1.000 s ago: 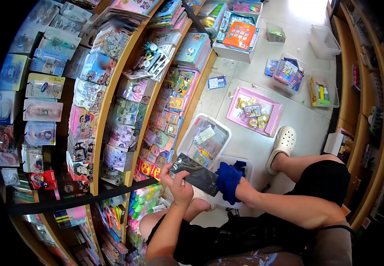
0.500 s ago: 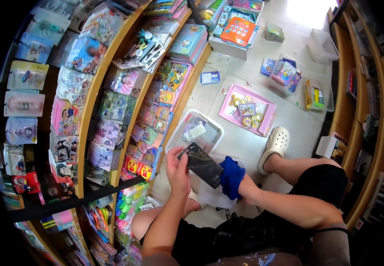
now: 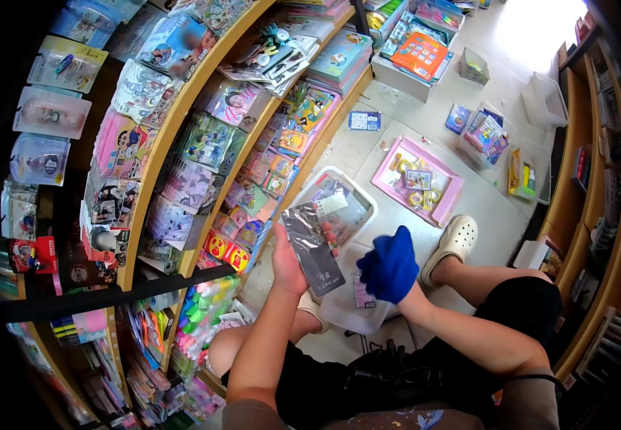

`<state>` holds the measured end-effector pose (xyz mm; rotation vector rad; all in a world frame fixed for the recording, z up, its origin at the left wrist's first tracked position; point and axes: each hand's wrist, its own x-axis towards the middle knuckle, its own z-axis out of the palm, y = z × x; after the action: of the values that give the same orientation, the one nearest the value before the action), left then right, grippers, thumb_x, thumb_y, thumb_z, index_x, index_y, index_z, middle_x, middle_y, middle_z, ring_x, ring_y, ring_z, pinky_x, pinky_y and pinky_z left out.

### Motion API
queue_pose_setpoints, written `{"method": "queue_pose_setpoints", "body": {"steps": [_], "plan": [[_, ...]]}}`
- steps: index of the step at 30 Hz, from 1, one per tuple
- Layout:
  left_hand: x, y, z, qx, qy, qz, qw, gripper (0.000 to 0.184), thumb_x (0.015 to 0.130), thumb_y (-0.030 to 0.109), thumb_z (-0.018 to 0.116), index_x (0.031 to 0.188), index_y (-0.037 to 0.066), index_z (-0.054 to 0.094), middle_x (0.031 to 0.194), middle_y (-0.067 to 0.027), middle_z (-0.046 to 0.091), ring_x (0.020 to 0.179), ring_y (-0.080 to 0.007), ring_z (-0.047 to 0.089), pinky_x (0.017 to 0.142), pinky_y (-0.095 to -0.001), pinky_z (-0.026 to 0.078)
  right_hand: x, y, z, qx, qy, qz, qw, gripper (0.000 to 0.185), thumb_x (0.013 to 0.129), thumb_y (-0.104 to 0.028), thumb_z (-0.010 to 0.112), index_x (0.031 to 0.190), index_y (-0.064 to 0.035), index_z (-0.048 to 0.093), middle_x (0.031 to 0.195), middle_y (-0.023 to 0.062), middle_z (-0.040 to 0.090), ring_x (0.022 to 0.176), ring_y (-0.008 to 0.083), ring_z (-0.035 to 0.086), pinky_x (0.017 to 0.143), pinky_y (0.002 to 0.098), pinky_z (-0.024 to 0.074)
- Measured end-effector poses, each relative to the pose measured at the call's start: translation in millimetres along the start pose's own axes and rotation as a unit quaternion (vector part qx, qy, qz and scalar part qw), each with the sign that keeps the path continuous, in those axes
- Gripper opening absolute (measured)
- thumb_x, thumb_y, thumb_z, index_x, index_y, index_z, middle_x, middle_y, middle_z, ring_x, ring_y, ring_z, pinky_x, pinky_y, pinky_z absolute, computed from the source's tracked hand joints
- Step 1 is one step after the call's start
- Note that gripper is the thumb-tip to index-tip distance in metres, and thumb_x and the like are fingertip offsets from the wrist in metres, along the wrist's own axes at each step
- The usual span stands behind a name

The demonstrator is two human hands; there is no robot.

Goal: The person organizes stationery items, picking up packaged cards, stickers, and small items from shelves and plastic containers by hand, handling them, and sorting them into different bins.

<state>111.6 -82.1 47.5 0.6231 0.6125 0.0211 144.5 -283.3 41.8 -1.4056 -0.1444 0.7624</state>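
Note:
My left hand (image 3: 290,265) holds a flat black packet (image 3: 314,247) with pale lettering near its lower end; the fingers wrap round behind it and show at its right edge. A bunched blue cloth (image 3: 389,265) covers most of my right hand (image 3: 412,299), which grips it with the fingers hidden. The cloth is apart from the packet. Below both hands sits a translucent container (image 3: 339,312) with a small pink item (image 3: 363,294) inside. Just beyond the packet, a white-rimmed bin (image 3: 373,208) holds packaged goods.
A pink tray (image 3: 443,208) with small packs lies on the floor beyond my cream shoe (image 3: 459,240). Farther off are a clear box of packets (image 3: 486,136) and a white box (image 3: 418,86). Shelves (image 3: 206,193) line the left, and wooden shelves (image 3: 575,193) the right.
The black packet has turned more upright in my left hand. My right hand with the blue cloth has come away from the packet's lower end and risen.

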Motion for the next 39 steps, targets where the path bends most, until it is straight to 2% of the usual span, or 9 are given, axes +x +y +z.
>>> {"method": "queue_pose_setpoints", "body": {"steps": [6, 9, 16, 19, 21, 24, 27, 30, 39], "plan": [[-3, -33, 12, 0.003, 0.015, -0.068, 0.998, 0.056, 0.096, 0.046, 0.025, 0.132, 0.005, 0.036, 0.122, -0.0165, 0.051, 0.109, -0.0276, 0.053, 0.095, -0.0400, 0.042, -23, 11, 12, -0.413, -0.229, -0.311, 0.825, 0.060, 0.081, -0.036, 0.056, 0.124, 0.0028, 0.043, 0.137, 0.0184, 0.036, 0.132, 0.0345, 0.025, 0.109, 0.0489, 0.0106], [2, -64, -1, 0.019, -0.180, 0.000, 0.984, 0.049, 0.097, 0.032, 0.028, 0.140, 0.009, 0.021, 0.146, -0.0101, 0.022, 0.130, -0.0236, 0.029, 0.108, -0.0362, 0.025, -19, 10, 25, -0.388, -0.185, -0.302, 0.851, 0.064, 0.084, -0.034, 0.051, 0.127, 0.0103, 0.033, 0.138, 0.0276, 0.025, 0.132, 0.0425, 0.019, 0.108, 0.0535, 0.0092], [-18, -70, 40, -0.048, -0.171, 0.071, 0.982, 0.056, 0.095, 0.045, 0.029, 0.136, 0.007, 0.030, 0.136, -0.0110, 0.037, 0.125, -0.0222, 0.036, 0.106, -0.0356, 0.027, 7, -11, 35, -0.371, 0.006, -0.288, 0.883, 0.060, 0.085, -0.036, 0.052, 0.120, 0.0112, 0.040, 0.134, 0.0260, 0.032, 0.125, 0.0421, 0.028, 0.105, 0.0509, 0.0197], [-29, -57, 47, -0.092, -0.055, -0.147, 0.983, 0.055, 0.094, 0.045, 0.033, 0.134, 0.007, 0.035, 0.129, -0.0125, 0.046, 0.118, -0.0256, 0.046, 0.101, -0.0405, 0.035, 40, 0, 38, -0.213, 0.177, -0.203, 0.939, 0.051, 0.090, -0.031, 0.046, 0.123, 0.0074, 0.038, 0.127, 0.0245, 0.040, 0.118, 0.0392, 0.037, 0.102, 0.0414, 0.0265], [-40, -74, 45, 0.045, 0.006, -0.126, 0.991, 0.043, 0.095, 0.033, 0.043, 0.129, 0.006, 0.040, 0.115, -0.0069, 0.054, 0.104, -0.0181, 0.054, 0.091, -0.0332, 0.043, 69, 23, 11, -0.202, 0.137, -0.080, 0.966, 0.032, 0.092, -0.028, 0.042, 0.091, 0.0017, 0.052, 0.082, 0.0196, 0.056, 0.080, 0.0345, 0.054, 0.075, 0.0392, 0.0418], [-48, -61, 58, 0.012, -0.011, -0.143, 0.990, 0.040, 0.094, 0.028, 0.046, 0.128, 0.007, 0.041, 0.109, -0.0066, 0.057, 0.095, -0.0170, 0.058, 0.084, -0.0324, 0.047, 74, 27, 8, 0.077, 0.048, 0.013, 0.996, 0.030, 0.091, -0.027, 0.044, 0.090, 0.0000, 0.057, 0.079, 0.0134, 0.059, 0.071, 0.0267, 0.056, 0.068, 0.0347, 0.0454], [-51, -48, 34, -0.019, -0.045, -0.180, 0.982, 0.039, 0.095, 0.027, 0.043, 0.127, 0.006, 0.041, 0.112, -0.0080, 0.056, 0.099, -0.0191, 0.058, 0.083, -0.0323, 0.049, 70, -14, 0, 0.424, -0.020, 0.289, 0.858, 0.024, 0.089, -0.016, 0.045, 0.096, 0.0009, 0.060, 0.094, 0.0145, 0.063, 0.082, 0.0223, 0.062, 0.072, 0.0345, 0.0504], [-54, -32, 42, 0.005, -0.081, -0.109, 0.991, 0.043, 0.096, 0.029, 0.040, 0.130, 0.004, 0.038, 0.118, -0.0111, 0.053, 0.109, -0.0233, 0.054, 0.086, -0.0350, 0.048, 64, 1, -4, 0.271, -0.180, 0.065, 0.944, 0.042, 0.090, -0.030, 0.042, 0.117, 0.0012, 0.050, 0.114, 0.0149, 0.056, 0.101, 0.0240, 0.057, 0.090, 0.0358, 0.0450], [-44, -26, 18, 0.077, -0.002, -0.038, 0.996, 0.035, 0.095, 0.020, 0.044, 0.126, 0.004, 0.043, 0.111, -0.0076, 0.058, 0.094, -0.0191, 0.060, 0.082, -0.0329, 0.049, 60, -23, 15, 0.501, -0.212, 0.114, 0.831, 0.048, 0.094, -0.034, 0.038, 0.131, -0.0028, 0.038, 0.126, 0.0133, 0.049, 0.113, 0.0219, 0.049, 0.100, 0.0333, 0.0358]]}}
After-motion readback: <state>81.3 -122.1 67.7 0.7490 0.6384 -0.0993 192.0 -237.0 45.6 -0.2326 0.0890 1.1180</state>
